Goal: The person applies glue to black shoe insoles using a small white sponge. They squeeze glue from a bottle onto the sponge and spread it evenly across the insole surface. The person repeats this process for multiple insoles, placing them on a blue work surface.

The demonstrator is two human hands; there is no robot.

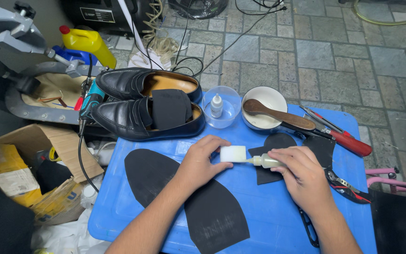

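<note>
Left hand point(202, 162) pinches a small white foam block point(233, 154) between thumb and fingertips, closed lightly on its near end, just above the blue tabletop point(269, 207). Right hand point(301, 176) is wrapped around a small pale squeeze bottle point(265, 161), fingers curled shut on its body, with the nozzle touching the block's right face. Judging by its look, the block is light and soft; a firm pinch would likely dent it, so the edges are the place to hold. The bottle seems thin-walled and yielding, best gripped mid-body. Below the hands lies a black sole-shaped rubber sheet point(184, 197), flat and probably floppy. Smaller black pieces point(278, 141) sit just beyond the right hand. Two black loafers point(142, 101) stand at the tabletop's far left, near a clear bowl point(222, 107) holding a dropper bottle.
</note>
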